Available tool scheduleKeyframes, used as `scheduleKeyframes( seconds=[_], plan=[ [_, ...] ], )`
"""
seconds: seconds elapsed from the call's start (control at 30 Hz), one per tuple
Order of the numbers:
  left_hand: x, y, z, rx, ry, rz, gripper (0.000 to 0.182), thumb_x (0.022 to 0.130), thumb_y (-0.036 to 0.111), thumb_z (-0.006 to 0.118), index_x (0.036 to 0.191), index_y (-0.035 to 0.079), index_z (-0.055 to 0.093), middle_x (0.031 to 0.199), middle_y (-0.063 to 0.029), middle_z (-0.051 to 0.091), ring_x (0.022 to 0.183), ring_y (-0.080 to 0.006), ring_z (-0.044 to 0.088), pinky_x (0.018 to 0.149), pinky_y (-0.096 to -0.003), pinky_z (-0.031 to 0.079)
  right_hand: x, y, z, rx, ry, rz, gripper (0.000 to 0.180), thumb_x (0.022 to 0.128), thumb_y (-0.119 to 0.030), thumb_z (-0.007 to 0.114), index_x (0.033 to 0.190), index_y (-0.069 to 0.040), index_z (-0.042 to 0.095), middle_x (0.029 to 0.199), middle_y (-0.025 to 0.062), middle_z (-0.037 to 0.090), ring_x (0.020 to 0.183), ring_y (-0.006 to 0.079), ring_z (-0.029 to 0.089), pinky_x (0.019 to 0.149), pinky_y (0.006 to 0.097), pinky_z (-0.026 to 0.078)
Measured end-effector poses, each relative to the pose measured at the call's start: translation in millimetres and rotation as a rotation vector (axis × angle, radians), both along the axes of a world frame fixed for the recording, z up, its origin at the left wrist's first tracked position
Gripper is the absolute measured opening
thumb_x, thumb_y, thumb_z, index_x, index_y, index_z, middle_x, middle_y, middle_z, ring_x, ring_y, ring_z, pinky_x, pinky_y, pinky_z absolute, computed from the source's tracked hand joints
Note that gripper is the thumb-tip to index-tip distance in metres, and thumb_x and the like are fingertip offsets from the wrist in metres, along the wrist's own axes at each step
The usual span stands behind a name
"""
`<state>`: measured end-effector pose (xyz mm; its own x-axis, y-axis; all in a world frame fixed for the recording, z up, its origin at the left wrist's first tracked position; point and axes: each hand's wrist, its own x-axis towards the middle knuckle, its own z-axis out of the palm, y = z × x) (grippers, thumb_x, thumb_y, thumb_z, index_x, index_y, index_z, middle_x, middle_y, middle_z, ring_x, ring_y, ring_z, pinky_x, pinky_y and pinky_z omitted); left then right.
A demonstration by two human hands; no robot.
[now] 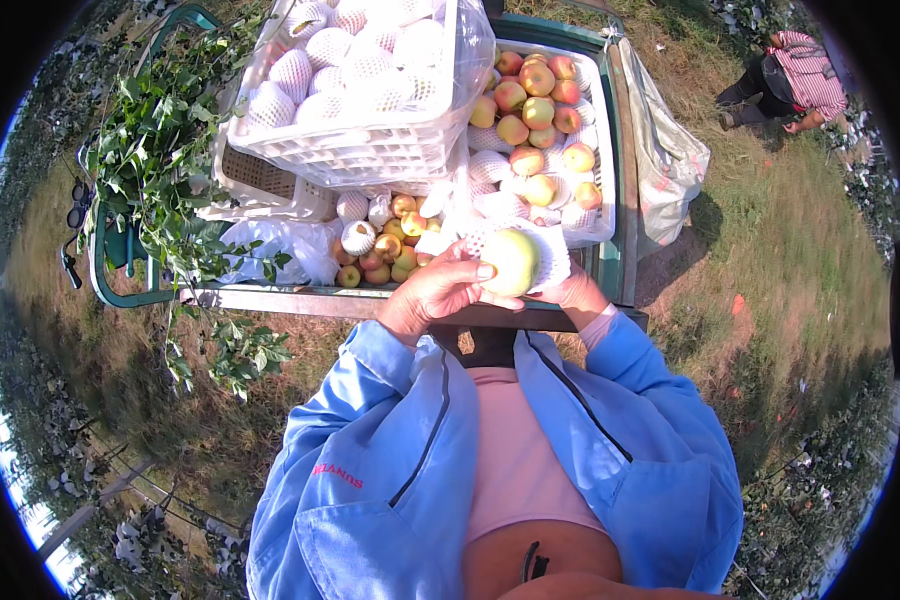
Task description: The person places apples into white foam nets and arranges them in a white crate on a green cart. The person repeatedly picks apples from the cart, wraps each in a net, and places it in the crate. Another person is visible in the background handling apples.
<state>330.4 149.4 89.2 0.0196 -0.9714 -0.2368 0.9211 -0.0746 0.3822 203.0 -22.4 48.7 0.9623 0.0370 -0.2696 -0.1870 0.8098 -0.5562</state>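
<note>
Just over the near rail of a green cart, my left hand [439,289] grips a pale green apple [511,262] between thumb and fingers. White foam netting [553,257] lies against the apple's right side, with my right hand [576,288] around it; the fingers are partly hidden behind it. Beyond my hands stands a white plastic crate [607,150] of red-yellow apples [538,112], some in foam nets. Left of my hands, more loose apples [390,247] lie in the cart beside a few netted ones.
A large white crate [345,154] of netted fruit, lined with clear plastic, stands stacked at the back. Leafy branches [157,142] drape over the cart's left side. A woven sack [656,150] hangs at the cart's right edge. Another person [799,75] stands on the grass at upper right.
</note>
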Motion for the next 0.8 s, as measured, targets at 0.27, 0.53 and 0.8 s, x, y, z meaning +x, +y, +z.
scheduleKeyframes(
  seconds=[0.27,0.53,0.8],
  plan=[
    [12.5,0.9,-2.9,0.222,-0.263,0.241,0.066,0.080,0.022,0.077,0.137,0.004,0.047,0.124,-0.0139,0.060,0.117,-0.0277,0.059,0.096,-0.0509,0.052,26.1,-11.7,-3.3,-0.138,0.069,-0.319,0.032,0.091,-0.011,0.064,0.120,0.000,0.058,0.109,0.0061,0.066,0.098,0.0189,0.065,0.088,0.0335,0.053],
    [12.3,-12.8,-25.2,0.592,-1.384,0.739,0.069,0.064,0.014,0.086,0.124,0.003,0.054,0.113,-0.0148,0.061,0.105,-0.0259,0.061,0.094,-0.0341,0.047,32.5,40.2,25.3,-1.192,-0.102,-0.379,0.020,0.088,-0.014,0.074,0.089,-0.001,0.058,0.076,0.0012,0.057,0.069,0.0083,0.055,0.062,0.0245,0.045],
    [-6.5,-16.9,-4.6,0.348,-1.708,0.572,0.080,0.063,0.001,0.074,0.134,0.002,0.039,0.128,-0.0209,0.049,0.120,-0.0434,0.048,0.099,-0.0454,0.044,51.0,40.6,27.5,0.073,0.149,-0.430,0.049,0.098,-0.042,0.057,0.128,-0.004,0.050,0.116,0.0071,0.062,0.102,0.0189,0.064,0.084,0.0360,0.056]
  ],
)
